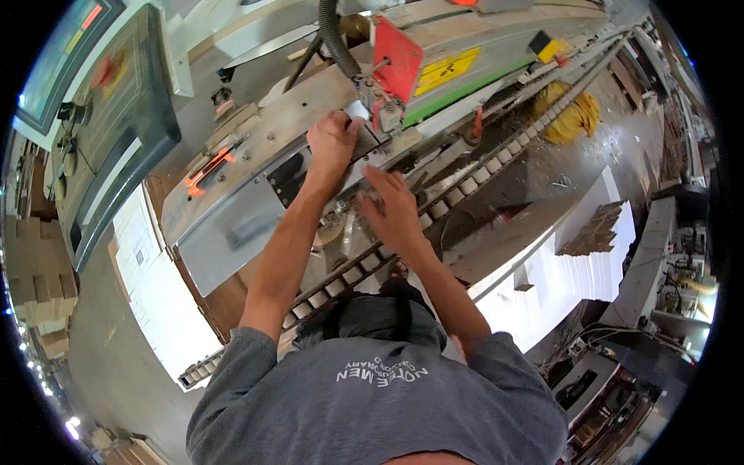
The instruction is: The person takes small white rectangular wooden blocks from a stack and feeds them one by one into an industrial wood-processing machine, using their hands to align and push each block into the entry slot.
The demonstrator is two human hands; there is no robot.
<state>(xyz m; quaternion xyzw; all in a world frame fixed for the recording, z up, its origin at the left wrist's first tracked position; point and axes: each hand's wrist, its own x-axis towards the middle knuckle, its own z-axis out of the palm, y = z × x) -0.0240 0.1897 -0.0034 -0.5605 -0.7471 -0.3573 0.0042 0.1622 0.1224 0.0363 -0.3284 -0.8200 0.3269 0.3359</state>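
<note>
My left hand (333, 141) is curled closed on the metal bed of a machine, near a small shiny plate (358, 110). Whatever its fingers grip, if anything, is hidden beneath them. Slightly blurred, my right hand (390, 203) hovers by the bed's near edge, fingers apart and nothing visible in them. Just beyond both hands stands a red guard plate (397, 58) on a metal fitting (387, 112). An orange-and-black cutter-like tool (209, 170) lies on the bed to the left of my left hand.
A roller rail (439, 209) runs between my body and the machine. White panels (554, 279) are stacked at the right, and a white sheet (159, 271) lies at the left. A grey hose (333, 39) rises beyond my hands. A yellow bag (570, 112) sits at far right.
</note>
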